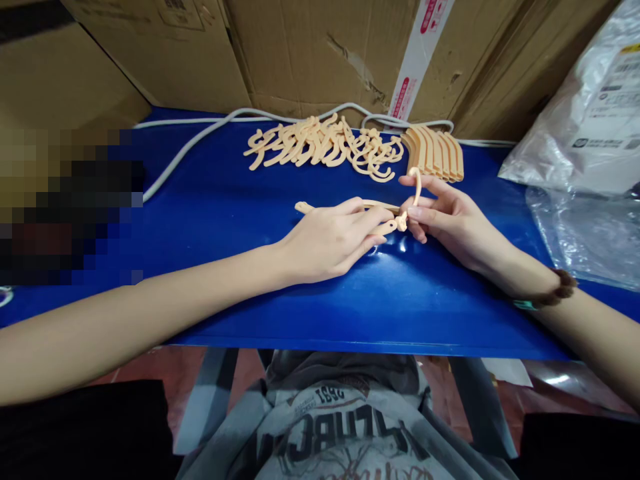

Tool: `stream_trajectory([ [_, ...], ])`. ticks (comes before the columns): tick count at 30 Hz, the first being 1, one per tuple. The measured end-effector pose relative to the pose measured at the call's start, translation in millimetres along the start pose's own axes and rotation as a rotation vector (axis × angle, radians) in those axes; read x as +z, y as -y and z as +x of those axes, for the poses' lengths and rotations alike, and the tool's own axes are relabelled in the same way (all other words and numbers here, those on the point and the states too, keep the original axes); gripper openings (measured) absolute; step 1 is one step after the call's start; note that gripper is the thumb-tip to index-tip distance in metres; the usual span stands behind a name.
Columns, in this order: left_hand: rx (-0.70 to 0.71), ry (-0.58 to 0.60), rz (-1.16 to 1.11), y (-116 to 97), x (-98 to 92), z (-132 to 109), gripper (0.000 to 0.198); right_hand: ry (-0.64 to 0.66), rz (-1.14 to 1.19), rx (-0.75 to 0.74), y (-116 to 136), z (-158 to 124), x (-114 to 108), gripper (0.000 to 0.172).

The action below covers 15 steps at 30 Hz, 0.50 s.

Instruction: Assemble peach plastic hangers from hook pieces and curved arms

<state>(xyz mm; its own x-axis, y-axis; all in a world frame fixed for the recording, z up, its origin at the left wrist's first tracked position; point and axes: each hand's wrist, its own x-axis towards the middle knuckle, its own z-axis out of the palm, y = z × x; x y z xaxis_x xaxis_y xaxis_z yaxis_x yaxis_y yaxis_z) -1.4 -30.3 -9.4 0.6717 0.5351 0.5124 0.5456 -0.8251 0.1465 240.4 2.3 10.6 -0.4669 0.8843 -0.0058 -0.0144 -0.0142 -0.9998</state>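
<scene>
Both hands work over the middle of the blue table [280, 317], close together, with the small beige parts between them. The right hand [457, 217] has its grip clamped on a beige hook [418, 190]: the thumb presses on the stem, and the index finger lies against the curved top. The hook stands roughly upright, its knobbed foot right by the holed end of a beige strip [387, 229]; whether the two touch is hard to tell. The left hand [335, 240] is palm down, its grip closed on that strip, thumb at the near side and fingers bent over it. A second strip [379, 203] shows behind its fingers, and how the two strips meet is hidden.

Good control here seems to call for a firm, flat left hold just short of the hole, with the fingertips clear of the knob. The hook is probably best steered low on its stem, since pushing from the curved top could make the foot tip or skid. Working close to the table surface should give the parts some backing.

Behind, a heap of curved beige pieces [310, 143] lies beside a looser cluster of hooks [375, 157] and a neat row of bent bars [435, 157].
</scene>
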Motion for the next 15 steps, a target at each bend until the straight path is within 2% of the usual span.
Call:
stream_trajectory([
  [7, -0.025, 0.041, -0.076, 1.0, 1.5, 0.4, 0.036, 0.023, 0.003, 0.017, -0.5, 0.1, -1.9, 0.053],
  [15, 0.002, 0.005, -0.176, 3.4, 2.1, 1.2, 0.034, -0.017, 0.029, 0.005, 0.0, 1.0, -0.4, 0.055],
])
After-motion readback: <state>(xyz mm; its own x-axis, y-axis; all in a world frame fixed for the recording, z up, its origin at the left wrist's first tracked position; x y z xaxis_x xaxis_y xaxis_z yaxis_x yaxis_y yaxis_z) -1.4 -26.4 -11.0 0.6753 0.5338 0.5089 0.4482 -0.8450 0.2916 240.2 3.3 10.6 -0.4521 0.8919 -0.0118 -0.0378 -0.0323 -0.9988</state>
